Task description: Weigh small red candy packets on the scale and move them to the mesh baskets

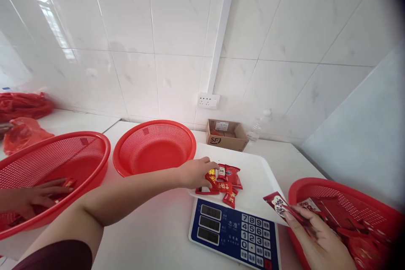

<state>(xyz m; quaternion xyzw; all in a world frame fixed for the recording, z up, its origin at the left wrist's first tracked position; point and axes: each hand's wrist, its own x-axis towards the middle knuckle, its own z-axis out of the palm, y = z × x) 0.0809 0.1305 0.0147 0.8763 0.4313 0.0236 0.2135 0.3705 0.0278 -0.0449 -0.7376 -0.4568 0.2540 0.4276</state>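
Note:
Several small red packets [233, 175] lie in a loose pile on the white tray [253, 173] of a scale with a blue keypad panel [232, 225]. Over the pile's left side, my left hand [198, 173] has its fingers curled around a red packet with yellow print. At the right, my right hand [316, 236] pinches a dark red packet [278, 204] with a white label, between the tray and the right red basket [303, 183]. More red packets fill that basket. Digits on the scale display are too dim to read surely.
An empty-looking red basket [155, 124] stands behind my left forearm. Another person's hand [34, 198] reaches into the left basket [104, 152]. A cardboard box [226, 141], a clear bottle [260, 125] and red bags [23, 107] are near the wall.

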